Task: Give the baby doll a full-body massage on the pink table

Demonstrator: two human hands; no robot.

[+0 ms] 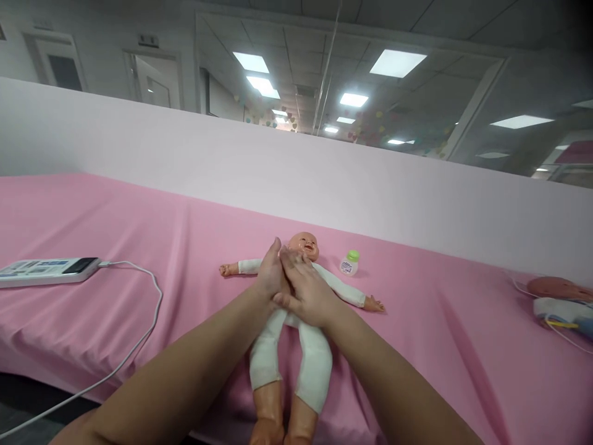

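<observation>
A baby doll (315,355) with white cloth limbs lies on its back on the pink sheet, head toward the wall and arms spread. Over its torso, my left hand (272,275) is held on edge with its fingers stretched out. My right hand (306,287) lies against it, palm toward the left palm, its fingers extended near the doll's chin. Both hands hide most of the doll's chest. No object shows between the palms. Right of the doll's head stands a small clear bottle (349,264) with a green cap.
A pink sheet (194,247) covers the table, with a white wall (278,167) behind it. At the left lies a white device (46,272) with a cable (155,315) running to the lower left. Another doll (560,288) with blue and white cloth is at the right edge.
</observation>
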